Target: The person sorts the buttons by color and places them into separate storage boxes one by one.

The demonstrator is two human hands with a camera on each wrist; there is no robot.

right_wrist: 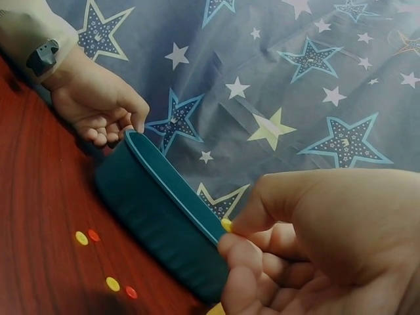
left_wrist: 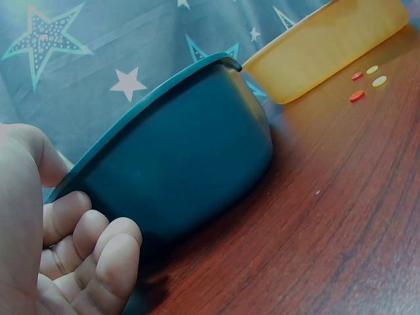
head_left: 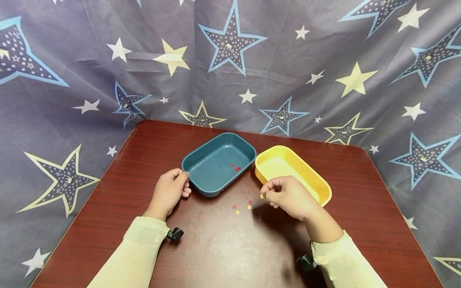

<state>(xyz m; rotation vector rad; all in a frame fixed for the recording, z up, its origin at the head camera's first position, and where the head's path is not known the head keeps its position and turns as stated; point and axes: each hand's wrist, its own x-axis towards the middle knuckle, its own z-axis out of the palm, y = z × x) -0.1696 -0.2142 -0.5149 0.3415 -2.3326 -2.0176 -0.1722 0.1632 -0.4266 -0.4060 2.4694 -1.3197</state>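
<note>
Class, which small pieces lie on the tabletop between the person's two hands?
Two red discs and two yellow discs, as the head view shows.

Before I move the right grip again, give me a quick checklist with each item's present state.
1. Small round yellow plastic-looking disc pinched in the right grip: ok.
2. Left grip holding the teal rectangular plastic-looking tray at its rim: ok.
3. Yellow rectangular plastic-looking tray standing upright: ok.
4. Only small red discs visible inside the teal tray: ok.
5. No loose discs on the reddish-brown wood-grain table: not ok; two red discs and two yellow discs lie there.
6. Yellow tray's contents: cannot tell; the right grip hides part of its inside.
</note>
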